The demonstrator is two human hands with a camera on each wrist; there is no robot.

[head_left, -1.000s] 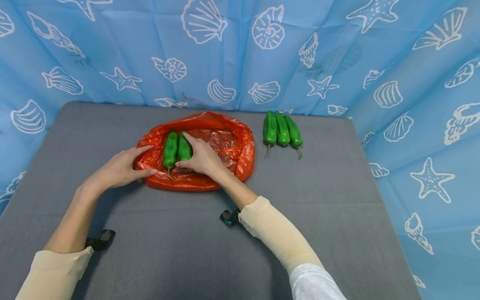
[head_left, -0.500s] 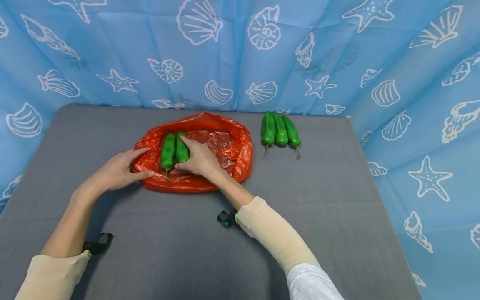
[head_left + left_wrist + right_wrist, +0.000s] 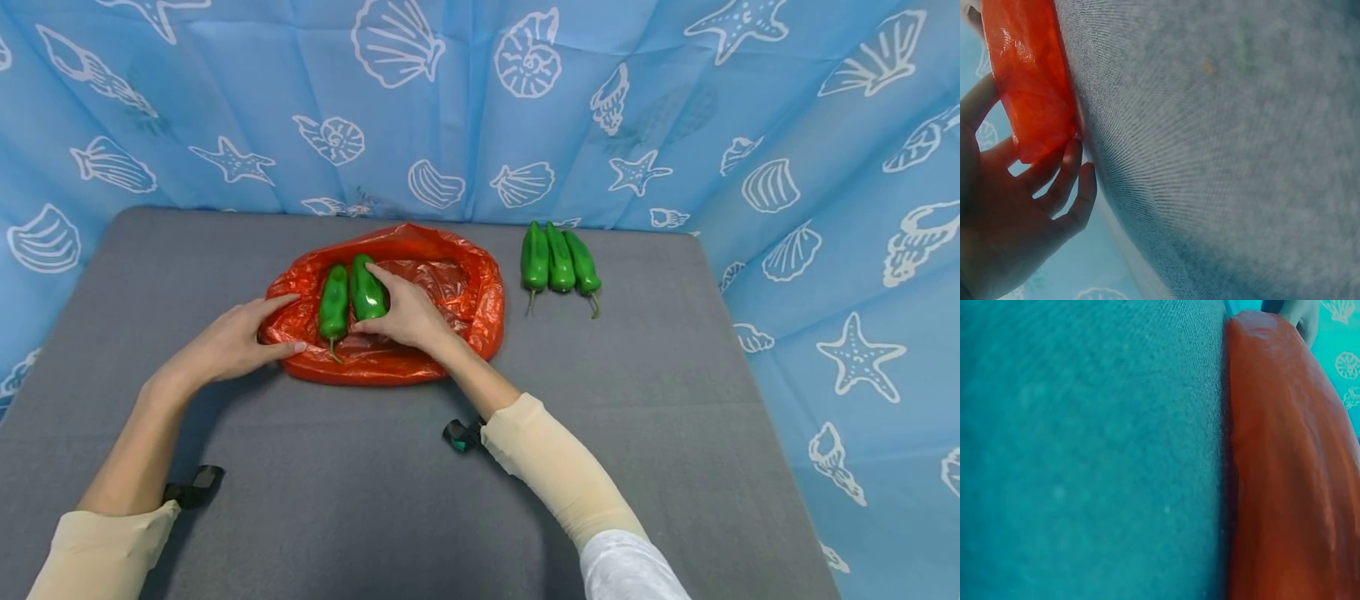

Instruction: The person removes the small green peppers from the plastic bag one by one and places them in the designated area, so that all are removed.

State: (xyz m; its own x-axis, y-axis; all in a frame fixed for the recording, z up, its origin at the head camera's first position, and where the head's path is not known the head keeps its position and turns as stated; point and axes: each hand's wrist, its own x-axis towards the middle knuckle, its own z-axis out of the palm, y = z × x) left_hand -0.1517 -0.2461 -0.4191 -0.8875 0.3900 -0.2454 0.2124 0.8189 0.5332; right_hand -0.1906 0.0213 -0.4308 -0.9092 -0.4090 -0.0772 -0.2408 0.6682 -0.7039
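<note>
In the head view, a red plastic bag (image 3: pixel 491 312) lies with its mouth spread wide and its rim rolled outward. My left hand (image 3: pixel 228 340) holds the bag's left end, thumb over the front rim and fingers round the side. The left wrist view shows those fingers against the bag's outer wall. Inside the bag at left, one long green pepper (image 3: pixel 333 304) lies with its stem toward me. Just right of it, my right hand (image 3: pixel 408 312) grips a second green pepper (image 3: pixel 367 292) between thumb and fingers. The right wrist view shows mostly the bag's outside, not the grip.
Three more green peppers (image 3: pixel 561 260) lie side by side right of the bag, near the far edge of the grey table (image 3: pixel 637 417). A blue curtain (image 3: pixel 480 108) with white shell prints hangs behind and to the right.
The gripped pepper has come up a little and tilted, and a gap now shows between it and the other pepper in the bag. My left hand stays at the rim.
</note>
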